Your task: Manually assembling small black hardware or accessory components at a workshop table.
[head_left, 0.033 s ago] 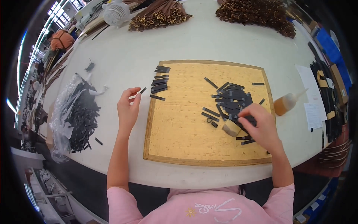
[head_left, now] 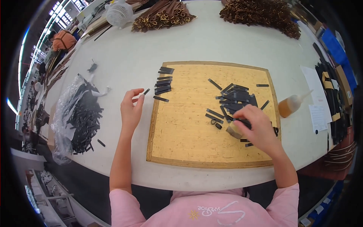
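Pinching one black strip (head_left: 146, 91), the left hand (head_left: 130, 109) nears about seven stacked strips (head_left: 163, 84), while the right hand (head_left: 257, 128) grips a brush (head_left: 234, 129) (loose pile (head_left: 235, 99) beside it remains, judged under half done).

Even, bright overhead light; soft shadows only. Windows (head_left: 62, 9) at upper left blew out slightly. Heavy fisheye bending at the rim, black vignette corners, centre stayed sharp.

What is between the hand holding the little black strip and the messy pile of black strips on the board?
In the head view, a neat row of black strips lies between the left hand and the loose pile, then bare board.
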Motion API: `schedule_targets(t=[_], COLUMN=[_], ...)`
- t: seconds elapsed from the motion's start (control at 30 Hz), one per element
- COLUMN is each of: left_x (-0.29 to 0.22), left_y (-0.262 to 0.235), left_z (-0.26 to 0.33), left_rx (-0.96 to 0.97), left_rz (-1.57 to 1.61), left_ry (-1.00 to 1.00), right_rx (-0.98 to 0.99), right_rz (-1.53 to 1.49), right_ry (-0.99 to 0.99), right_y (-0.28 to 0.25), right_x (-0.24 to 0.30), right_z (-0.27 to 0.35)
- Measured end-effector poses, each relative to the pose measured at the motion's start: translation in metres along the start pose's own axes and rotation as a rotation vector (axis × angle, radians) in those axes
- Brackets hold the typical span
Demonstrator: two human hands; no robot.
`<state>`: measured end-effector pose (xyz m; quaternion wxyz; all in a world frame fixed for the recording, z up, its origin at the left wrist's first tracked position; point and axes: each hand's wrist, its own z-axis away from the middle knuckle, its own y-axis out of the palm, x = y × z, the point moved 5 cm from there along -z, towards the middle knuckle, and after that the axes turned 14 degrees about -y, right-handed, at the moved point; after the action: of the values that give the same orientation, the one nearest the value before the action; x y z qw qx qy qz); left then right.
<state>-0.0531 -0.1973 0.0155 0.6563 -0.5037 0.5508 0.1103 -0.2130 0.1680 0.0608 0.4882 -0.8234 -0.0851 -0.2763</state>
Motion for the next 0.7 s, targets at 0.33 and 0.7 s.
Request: schedule_targets(t=[0.33, 0.7], left_x=[-0.002, -0.023], left_y=[0.01, 0.031], left_z=[0.024, 0.027], left_rx=[-0.084, 0.058], left_rz=[-0.344, -0.485], left_ry=[0.247, 0.418], right_rx=[0.108, 0.09], right_rz=[0.176, 0.137], right_ry=[-0.196, -0.263], right_y=[0.078, 0.081], right_x=[0.016, 0.042], right_z=[-0.027, -0.036])
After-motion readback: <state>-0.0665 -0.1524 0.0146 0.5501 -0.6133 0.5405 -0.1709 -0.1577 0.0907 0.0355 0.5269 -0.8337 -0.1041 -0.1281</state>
